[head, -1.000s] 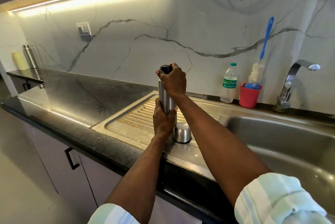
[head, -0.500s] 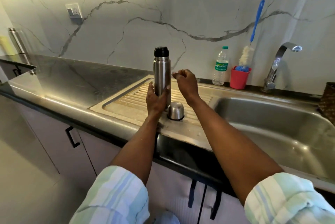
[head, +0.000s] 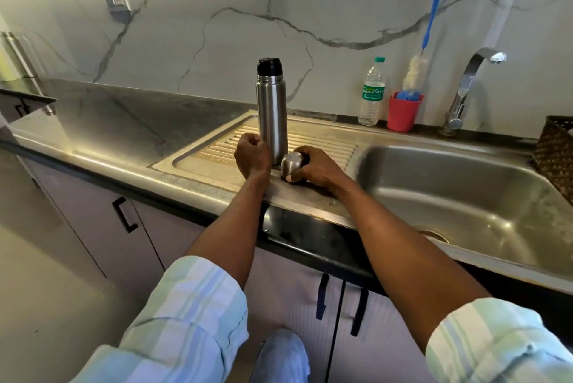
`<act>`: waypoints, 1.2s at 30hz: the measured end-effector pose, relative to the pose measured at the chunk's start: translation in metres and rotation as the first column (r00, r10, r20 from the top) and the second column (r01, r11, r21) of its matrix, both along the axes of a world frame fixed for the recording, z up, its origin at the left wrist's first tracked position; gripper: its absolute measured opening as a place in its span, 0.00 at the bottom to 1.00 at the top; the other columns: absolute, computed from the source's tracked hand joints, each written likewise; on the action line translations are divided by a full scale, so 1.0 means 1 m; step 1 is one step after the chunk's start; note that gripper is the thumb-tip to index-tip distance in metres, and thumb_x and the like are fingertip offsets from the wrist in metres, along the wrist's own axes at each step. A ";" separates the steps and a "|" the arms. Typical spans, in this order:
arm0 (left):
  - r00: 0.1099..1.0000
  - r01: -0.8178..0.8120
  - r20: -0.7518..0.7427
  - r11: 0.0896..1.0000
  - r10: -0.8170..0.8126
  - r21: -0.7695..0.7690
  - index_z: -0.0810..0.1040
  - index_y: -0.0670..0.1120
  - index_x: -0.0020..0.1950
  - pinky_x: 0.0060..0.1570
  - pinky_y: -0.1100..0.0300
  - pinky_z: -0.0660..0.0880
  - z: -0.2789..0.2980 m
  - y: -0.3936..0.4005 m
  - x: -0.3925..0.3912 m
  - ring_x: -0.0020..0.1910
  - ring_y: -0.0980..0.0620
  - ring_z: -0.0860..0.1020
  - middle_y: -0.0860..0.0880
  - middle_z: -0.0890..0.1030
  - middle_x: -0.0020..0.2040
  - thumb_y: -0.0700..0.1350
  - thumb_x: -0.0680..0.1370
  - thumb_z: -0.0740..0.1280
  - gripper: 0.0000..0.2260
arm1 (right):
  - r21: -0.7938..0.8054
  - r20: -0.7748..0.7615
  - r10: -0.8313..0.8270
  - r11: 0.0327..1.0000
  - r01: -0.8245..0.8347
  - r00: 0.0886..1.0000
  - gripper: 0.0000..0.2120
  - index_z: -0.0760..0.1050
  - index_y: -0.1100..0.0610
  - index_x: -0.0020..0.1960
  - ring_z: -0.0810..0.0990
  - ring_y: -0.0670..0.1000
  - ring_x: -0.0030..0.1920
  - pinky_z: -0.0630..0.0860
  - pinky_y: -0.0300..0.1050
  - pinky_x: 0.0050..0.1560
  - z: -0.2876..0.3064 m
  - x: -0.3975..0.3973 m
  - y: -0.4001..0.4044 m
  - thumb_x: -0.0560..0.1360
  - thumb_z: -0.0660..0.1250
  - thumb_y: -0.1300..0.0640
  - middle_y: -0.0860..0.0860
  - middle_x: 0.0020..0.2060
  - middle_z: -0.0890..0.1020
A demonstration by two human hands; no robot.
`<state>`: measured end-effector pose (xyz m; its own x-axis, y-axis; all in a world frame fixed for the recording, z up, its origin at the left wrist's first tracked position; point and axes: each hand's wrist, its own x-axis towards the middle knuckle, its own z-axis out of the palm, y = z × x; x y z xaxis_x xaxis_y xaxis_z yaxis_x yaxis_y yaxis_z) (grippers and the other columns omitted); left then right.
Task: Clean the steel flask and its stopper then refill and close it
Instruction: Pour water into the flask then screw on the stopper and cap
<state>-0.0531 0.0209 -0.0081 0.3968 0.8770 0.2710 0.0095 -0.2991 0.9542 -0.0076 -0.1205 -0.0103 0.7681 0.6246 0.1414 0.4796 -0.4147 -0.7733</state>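
The steel flask (head: pixel 272 113) stands upright on the ribbed drainboard (head: pixel 322 137), with its black stopper (head: pixel 269 66) in its neck. My left hand (head: pixel 252 156) is curled into a fist against the flask's lower left side; its fingers are not wrapped round the flask. The flask's steel cap (head: pixel 291 165) sits upside down on the drainboard just right of the flask's base. My right hand (head: pixel 316 168) grips the cap, thumb in front and fingers behind.
The sink basin (head: pixel 465 196) lies to the right, with the tap (head: pixel 465 88) behind it. A plastic water bottle (head: pixel 372 94) and a red cup (head: pixel 403 114) holding a blue-handled bottle brush (head: pixel 431 20) stand at the wall. A wicker basket (head: pixel 555 150) sits at the far right.
My right hand left the stopper, came down and took hold of the steel cap. My left hand slid down the flask and let go of it, curling beside its base. The view tilted downward.
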 end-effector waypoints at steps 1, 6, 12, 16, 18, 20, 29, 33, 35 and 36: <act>1.000 0.003 0.004 1.000 -0.003 0.005 0.76 0.45 0.45 0.36 0.64 0.68 0.000 0.000 0.000 0.43 0.50 0.77 0.46 0.80 0.43 0.35 0.75 0.62 0.07 | 0.015 0.003 -0.013 1.000 0.012 1.000 0.33 0.74 0.55 0.64 0.79 0.52 0.52 0.77 0.47 0.54 0.002 0.000 0.001 0.61 0.80 0.55 0.50 0.54 0.80; 0.998 0.014 0.063 1.000 -0.014 -0.003 0.74 0.44 0.52 0.47 0.59 0.70 -0.001 0.000 0.004 0.51 0.48 0.75 0.47 0.76 0.49 0.33 0.72 0.64 0.11 | 0.293 0.010 -0.162 0.944 0.152 0.987 0.32 0.71 0.58 0.64 0.78 0.50 0.48 0.77 0.41 0.46 0.025 0.003 0.010 0.64 0.80 0.56 0.50 0.51 0.78; 0.979 0.162 0.126 0.987 -0.163 0.025 0.72 0.45 0.69 0.60 0.55 0.75 0.001 0.000 0.010 0.63 0.50 0.74 0.46 0.76 0.64 0.40 0.75 0.70 0.23 | 0.601 0.039 -0.274 0.775 0.197 0.961 0.20 0.75 0.55 0.54 0.79 0.47 0.44 0.77 0.46 0.49 0.093 0.016 0.034 0.67 0.77 0.48 0.47 0.45 0.81; 0.944 0.263 0.180 0.959 -0.278 0.103 0.69 0.47 0.70 0.50 0.64 0.75 0.003 -0.003 0.012 0.56 0.53 0.76 0.50 0.75 0.59 0.39 0.76 0.71 0.24 | 0.613 0.061 -0.229 0.777 0.144 0.972 0.33 0.68 0.55 0.72 0.76 0.51 0.62 0.73 0.45 0.64 0.138 0.028 0.054 0.71 0.75 0.47 0.52 0.65 0.76; 0.936 0.280 0.187 0.952 -0.299 0.121 0.67 0.48 0.71 0.45 0.71 0.71 0.004 -0.003 0.015 0.54 0.55 0.76 0.53 0.74 0.58 0.41 0.75 0.72 0.27 | 0.608 0.097 -0.219 0.785 0.117 0.971 0.36 0.64 0.55 0.75 0.73 0.51 0.66 0.69 0.43 0.65 0.158 0.031 0.062 0.72 0.74 0.49 0.52 0.69 0.73; 0.937 0.280 0.185 0.953 -0.297 0.115 0.66 0.48 0.73 0.44 0.73 0.68 0.004 -0.003 0.018 0.54 0.56 0.75 0.54 0.73 0.59 0.41 0.75 0.73 0.29 | 0.596 0.119 -0.195 0.798 0.087 0.973 0.36 0.63 0.55 0.75 0.73 0.51 0.66 0.68 0.42 0.64 0.169 0.035 0.070 0.72 0.74 0.49 0.52 0.69 0.73; 0.942 0.254 0.196 0.960 -0.274 0.118 0.65 0.50 0.74 0.54 0.60 0.73 -0.004 0.005 0.030 0.58 0.52 0.77 0.48 0.76 0.65 0.45 0.73 0.76 0.33 | 0.400 0.202 -0.047 0.916 -0.039 0.978 0.34 0.67 0.56 0.73 0.75 0.51 0.62 0.72 0.41 0.59 0.151 0.046 0.094 0.70 0.75 0.54 0.53 0.66 0.75; 0.944 0.244 0.197 0.962 -0.265 0.124 0.65 0.49 0.74 0.53 0.61 0.74 -0.005 0.006 0.032 0.57 0.53 0.76 0.49 0.76 0.63 0.45 0.73 0.75 0.32 | 0.440 0.160 -0.049 0.898 -0.026 0.986 0.25 0.73 0.55 0.63 0.79 0.49 0.51 0.78 0.49 0.56 0.136 0.053 0.094 0.69 0.75 0.52 0.49 0.53 0.79; 0.946 0.245 0.189 0.962 -0.265 0.120 0.65 0.50 0.74 0.54 0.60 0.74 -0.006 0.006 0.032 0.57 0.53 0.76 0.49 0.76 0.63 0.45 0.73 0.75 0.32 | 0.450 0.152 -0.036 0.892 -0.037 0.988 0.23 0.73 0.54 0.61 0.79 0.48 0.49 0.79 0.47 0.53 0.135 0.053 0.092 0.69 0.75 0.52 0.48 0.50 0.78; 0.945 0.249 0.189 0.962 -0.267 0.116 0.64 0.50 0.74 0.54 0.60 0.73 -0.005 0.006 0.032 0.58 0.53 0.76 0.48 0.76 0.64 0.45 0.73 0.75 0.33 | 0.443 0.141 -0.014 0.895 -0.050 0.990 0.23 0.72 0.54 0.62 0.78 0.47 0.48 0.78 0.45 0.52 0.136 0.053 0.091 0.70 0.75 0.53 0.48 0.50 0.78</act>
